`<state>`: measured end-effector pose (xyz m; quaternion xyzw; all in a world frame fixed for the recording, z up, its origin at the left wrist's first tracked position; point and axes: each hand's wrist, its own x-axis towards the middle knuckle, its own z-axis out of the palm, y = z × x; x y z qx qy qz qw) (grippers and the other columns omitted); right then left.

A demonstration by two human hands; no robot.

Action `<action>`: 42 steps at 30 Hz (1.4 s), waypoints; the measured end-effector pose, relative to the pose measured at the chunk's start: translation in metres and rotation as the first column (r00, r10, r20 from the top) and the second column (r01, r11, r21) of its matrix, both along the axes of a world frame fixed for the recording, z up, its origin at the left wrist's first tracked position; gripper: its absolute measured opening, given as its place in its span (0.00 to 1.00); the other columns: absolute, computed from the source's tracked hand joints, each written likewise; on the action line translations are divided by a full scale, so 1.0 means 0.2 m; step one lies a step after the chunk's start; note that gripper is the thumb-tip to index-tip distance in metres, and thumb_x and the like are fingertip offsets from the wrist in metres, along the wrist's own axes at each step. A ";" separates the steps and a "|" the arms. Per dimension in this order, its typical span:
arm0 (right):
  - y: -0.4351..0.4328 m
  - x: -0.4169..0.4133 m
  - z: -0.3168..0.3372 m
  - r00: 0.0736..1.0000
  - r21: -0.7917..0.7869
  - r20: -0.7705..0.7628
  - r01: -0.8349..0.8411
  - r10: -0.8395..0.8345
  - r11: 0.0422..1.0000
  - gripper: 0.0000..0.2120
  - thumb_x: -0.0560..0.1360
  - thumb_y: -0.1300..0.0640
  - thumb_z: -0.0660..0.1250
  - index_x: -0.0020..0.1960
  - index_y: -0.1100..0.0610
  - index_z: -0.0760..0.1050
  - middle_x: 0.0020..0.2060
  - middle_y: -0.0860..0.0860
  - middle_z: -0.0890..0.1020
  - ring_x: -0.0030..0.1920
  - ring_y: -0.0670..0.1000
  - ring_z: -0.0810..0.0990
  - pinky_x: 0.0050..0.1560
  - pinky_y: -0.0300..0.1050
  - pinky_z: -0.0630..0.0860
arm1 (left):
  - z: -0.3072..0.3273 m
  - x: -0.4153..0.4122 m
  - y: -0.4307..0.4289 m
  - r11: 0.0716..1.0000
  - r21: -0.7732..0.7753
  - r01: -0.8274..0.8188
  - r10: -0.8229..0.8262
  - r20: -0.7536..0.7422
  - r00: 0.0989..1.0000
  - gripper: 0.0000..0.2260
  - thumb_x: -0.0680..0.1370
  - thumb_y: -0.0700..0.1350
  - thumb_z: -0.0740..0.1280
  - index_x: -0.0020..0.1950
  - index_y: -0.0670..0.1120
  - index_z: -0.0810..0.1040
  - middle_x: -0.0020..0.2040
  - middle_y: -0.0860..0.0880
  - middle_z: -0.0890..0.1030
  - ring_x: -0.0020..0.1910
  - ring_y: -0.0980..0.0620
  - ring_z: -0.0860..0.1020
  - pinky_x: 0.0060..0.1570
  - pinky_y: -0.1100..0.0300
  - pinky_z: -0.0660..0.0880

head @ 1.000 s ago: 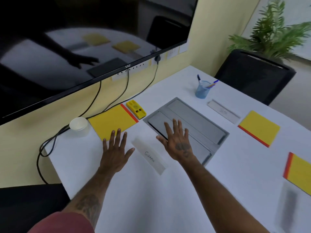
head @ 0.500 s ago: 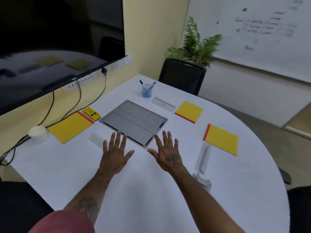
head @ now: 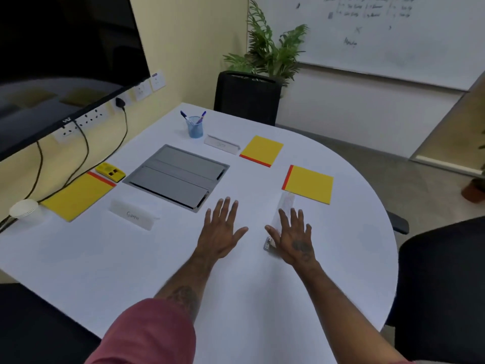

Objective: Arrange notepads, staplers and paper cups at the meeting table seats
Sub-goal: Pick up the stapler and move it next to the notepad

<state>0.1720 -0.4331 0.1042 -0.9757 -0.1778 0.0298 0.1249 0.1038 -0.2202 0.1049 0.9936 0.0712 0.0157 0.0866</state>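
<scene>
Three notepads (head: 78, 197) (head: 262, 151) (head: 309, 183), one stapler (head: 109, 172) — one stack of cups (head: 23, 208), number unclear. Three name cards (head: 133, 218) (head: 222, 144) (head: 284, 208). One holder (head: 195, 128) — two pens (head: 185, 117) (head: 201, 116).

On the table (head: 131, 258), a stapler (head: 110, 172) lies just behind the left notepad (head: 77, 197); a paper cup (head: 23, 209) stands left of it.

The right hand (head: 292, 236) hides part of the clear name stand (head: 284, 206).
</scene>
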 end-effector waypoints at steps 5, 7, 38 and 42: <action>-0.09 0.03 -0.13 0.990 -0.020 -0.104 0.092 -0.093 0.996 0.38 0.77 0.31 0.42 0.80 0.51 0.50 0.80 0.57 0.51 0.80 0.57 0.44 0.75 0.60 0.52 | -0.15 0.13 -0.11 0.993 -0.036 0.114 -0.116 -0.064 0.991 0.35 0.81 0.65 0.48 0.81 0.50 0.41 0.81 0.47 0.40 0.80 0.47 0.41 0.77 0.46 0.42; -0.12 0.05 -0.19 0.984 0.003 -0.138 0.114 -0.113 0.993 0.34 0.80 0.35 0.50 0.80 0.51 0.52 0.80 0.56 0.52 0.80 0.56 0.45 0.75 0.58 0.54 | -0.22 0.18 -0.14 0.989 -0.059 0.133 -0.139 -0.104 0.985 0.34 0.81 0.65 0.49 0.81 0.50 0.43 0.82 0.47 0.41 0.80 0.48 0.42 0.77 0.47 0.44; -0.16 0.20 -0.62 0.465 0.337 -0.850 0.841 -0.248 0.423 0.32 0.73 0.53 0.74 0.74 0.55 0.68 0.68 0.54 0.74 0.63 0.54 0.76 0.60 0.53 0.78 | -0.65 0.58 -0.52 0.377 -0.714 -0.590 0.261 -0.529 0.808 0.25 0.76 0.44 0.71 0.71 0.38 0.72 0.70 0.39 0.71 0.65 0.43 0.75 0.67 0.52 0.71; -0.17 0.19 -0.59 0.418 0.351 -0.899 0.866 -0.129 0.355 0.23 0.75 0.55 0.72 0.69 0.55 0.74 0.60 0.54 0.79 0.56 0.53 0.79 0.42 0.42 0.78 | -0.64 0.53 -0.48 0.266 -0.786 -0.558 0.256 -0.501 0.827 0.22 0.74 0.41 0.74 0.67 0.39 0.77 0.64 0.43 0.78 0.57 0.49 0.78 0.57 0.59 0.74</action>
